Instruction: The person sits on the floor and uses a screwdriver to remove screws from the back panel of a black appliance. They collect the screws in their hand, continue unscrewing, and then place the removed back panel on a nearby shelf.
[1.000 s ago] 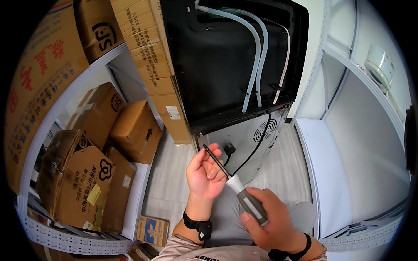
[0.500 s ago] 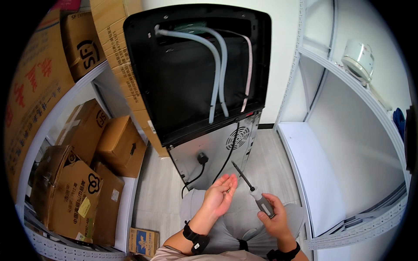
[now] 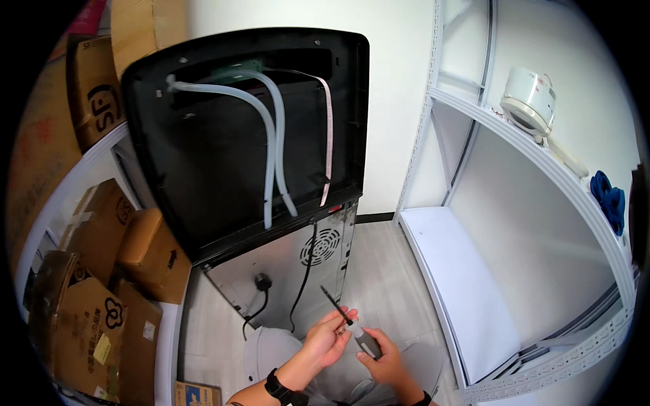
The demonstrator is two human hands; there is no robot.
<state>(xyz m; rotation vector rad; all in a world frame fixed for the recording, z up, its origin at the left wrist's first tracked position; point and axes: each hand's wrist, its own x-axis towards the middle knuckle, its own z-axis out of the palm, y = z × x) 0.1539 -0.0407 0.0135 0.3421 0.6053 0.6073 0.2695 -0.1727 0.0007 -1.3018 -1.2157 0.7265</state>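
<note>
My right hand (image 3: 384, 362) is wrapped round the grey handle of a screwdriver (image 3: 366, 342), whose dark shaft points up and to the left. Just left of it, my left hand (image 3: 326, 344) is turned palm up with its fingers curled. Its fingertips lie close behind the screwdriver's collar; whether they touch it I cannot tell. Something small seems to sit in the curled fingers, too small to name. Beyond both hands stands a tall appliance (image 3: 223, 155) with its black upper back open. Two pale hoses (image 3: 269, 149) and a thin whitish ribbon-like strip (image 3: 330, 142) hang inside it.
The appliance's metal lower panel (image 3: 284, 277) bears a round vent (image 3: 319, 247) and a black cable (image 3: 313, 264). Cardboard boxes (image 3: 81, 331) fill the shelving at left. White shelving (image 3: 460, 284) stands at right, with a white pot-like appliance (image 3: 531, 98) and a blue item (image 3: 608, 201) on top.
The view has swung to the right, so the appliance sits further left and lower. My hands have come closer together, the screwdriver's collar now beside my left fingertips.
</note>
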